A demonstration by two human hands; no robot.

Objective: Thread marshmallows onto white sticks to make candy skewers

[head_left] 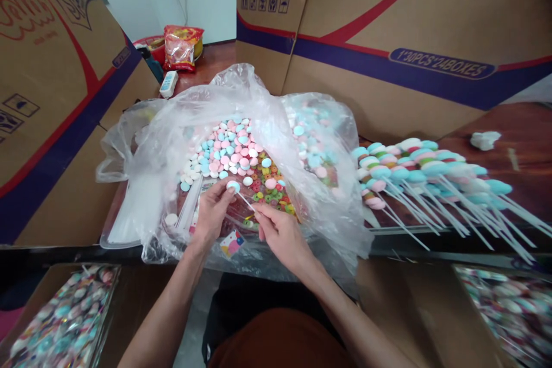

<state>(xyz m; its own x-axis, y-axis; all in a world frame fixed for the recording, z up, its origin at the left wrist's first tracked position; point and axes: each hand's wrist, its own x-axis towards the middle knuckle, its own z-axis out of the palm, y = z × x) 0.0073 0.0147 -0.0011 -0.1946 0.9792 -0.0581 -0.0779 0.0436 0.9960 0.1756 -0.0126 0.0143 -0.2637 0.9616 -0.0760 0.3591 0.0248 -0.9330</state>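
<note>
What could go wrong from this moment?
The pale round candy could slip from the left hand while the right hand holds a thin white stick. The crumpled clear plastic bag might snag a wrist. The piled pastel candy skewers, jutting past the front of the reddish-brown table, might get knocked down.

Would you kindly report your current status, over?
Left hand pinching pale candy. Right hand gripping white stick. Crumpled plastic around loose candies, not covering hands.
</note>
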